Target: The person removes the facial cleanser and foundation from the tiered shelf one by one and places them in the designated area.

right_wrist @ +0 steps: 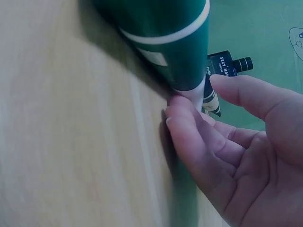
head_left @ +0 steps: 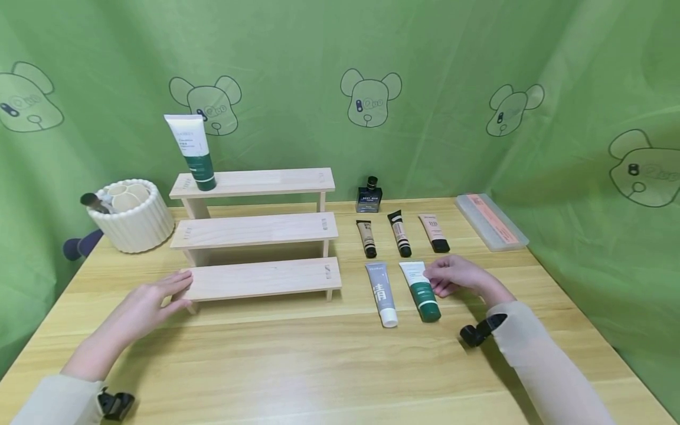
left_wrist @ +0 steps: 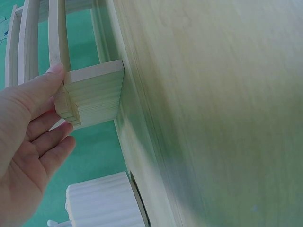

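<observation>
At the left end of the three-tier wooden shelf (head_left: 260, 279), my left hand (head_left: 151, 301) grips the corner of the lowest board. In the left wrist view the thumb lies on the edge of that board (left_wrist: 59, 38), with the other fingers curled behind it. My right hand (head_left: 462, 276) pinches the side of a green-and-white squeeze tube (head_left: 421, 292) lying on the table. In the right wrist view its fingertips (right_wrist: 182, 106) meet the tube's white part, partly hidden. A matching tube (head_left: 193, 150) stands on the top tier at the left.
A grey tube (head_left: 379, 292) lies beside the green-and-white one. Behind them are a beige tube (head_left: 366, 238), a black-ended tube (head_left: 399, 233), a pink tube (head_left: 432, 232) and a dark perfume bottle (head_left: 369, 196). A ribbed white pot (head_left: 135, 221) holds brushes; a flat clear case (head_left: 491, 221) lies right.
</observation>
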A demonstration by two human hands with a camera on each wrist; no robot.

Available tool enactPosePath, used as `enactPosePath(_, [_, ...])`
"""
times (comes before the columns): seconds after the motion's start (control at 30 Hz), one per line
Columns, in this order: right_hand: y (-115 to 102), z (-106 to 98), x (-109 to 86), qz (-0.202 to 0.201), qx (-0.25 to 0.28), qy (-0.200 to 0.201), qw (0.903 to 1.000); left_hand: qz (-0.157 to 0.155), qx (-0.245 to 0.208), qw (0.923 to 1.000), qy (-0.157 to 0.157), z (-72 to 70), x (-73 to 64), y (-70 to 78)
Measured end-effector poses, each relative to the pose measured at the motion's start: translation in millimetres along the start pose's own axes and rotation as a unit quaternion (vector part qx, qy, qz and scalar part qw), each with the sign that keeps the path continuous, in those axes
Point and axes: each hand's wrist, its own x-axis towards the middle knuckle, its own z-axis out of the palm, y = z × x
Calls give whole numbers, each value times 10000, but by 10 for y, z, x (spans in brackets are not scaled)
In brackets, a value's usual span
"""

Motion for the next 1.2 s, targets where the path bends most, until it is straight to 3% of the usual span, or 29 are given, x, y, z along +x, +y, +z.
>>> enactPosePath(0.2, [-71,-53,-51,-70,-134,145,9998,-14,14,10000,5,-1,-5,3])
enactPosePath(0.47, [-341,-138,-99,-715,-228,281,9968,35,51,10000,43,8,-6,-14])
enactPosePath(0.83, [-995,-43,-7,-1585,-629,617,9834,69,43,9999,70,5,-6,-9])
enactPosePath(1.2, [-1680,309,160,-2216,-751,330,9717,-6,9,10000,49,2,-8,-9])
